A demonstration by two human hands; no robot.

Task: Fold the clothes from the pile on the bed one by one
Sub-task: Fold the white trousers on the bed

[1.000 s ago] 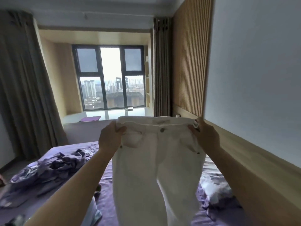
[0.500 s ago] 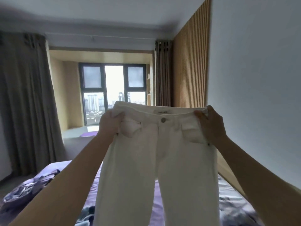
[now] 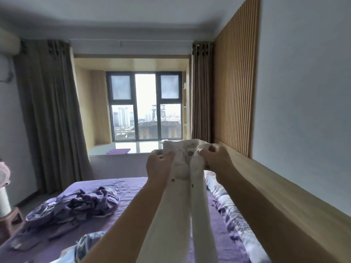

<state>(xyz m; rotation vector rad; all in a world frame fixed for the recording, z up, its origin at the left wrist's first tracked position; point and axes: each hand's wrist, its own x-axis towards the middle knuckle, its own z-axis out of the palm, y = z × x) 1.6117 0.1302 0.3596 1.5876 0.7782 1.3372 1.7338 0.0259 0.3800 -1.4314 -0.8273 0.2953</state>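
I hold a pair of white trousers (image 3: 187, 196) up in the air over the bed (image 3: 129, 188). My left hand (image 3: 158, 167) grips the left side of the waistband and my right hand (image 3: 216, 158) grips the right side. The two hands are close together, so the waist is doubled lengthwise around the button, and the legs hang down side by side between my forearms. A crumpled pile of purple and patterned clothes (image 3: 76, 205) lies on the purple sheet at the left.
A patterned duvet (image 3: 233, 219) lies along the bed's right side under a wooden headboard ledge (image 3: 284, 190). A patterned garment (image 3: 87, 243) lies near the bottom edge. A small stool with a white cylinder (image 3: 4, 204) stands at the far left. Curtains and a window are beyond the bed.
My hands have come together, folding the spread waistband in half lengthwise so the two legs now hang close together. The view has also shifted, showing more of the bed.
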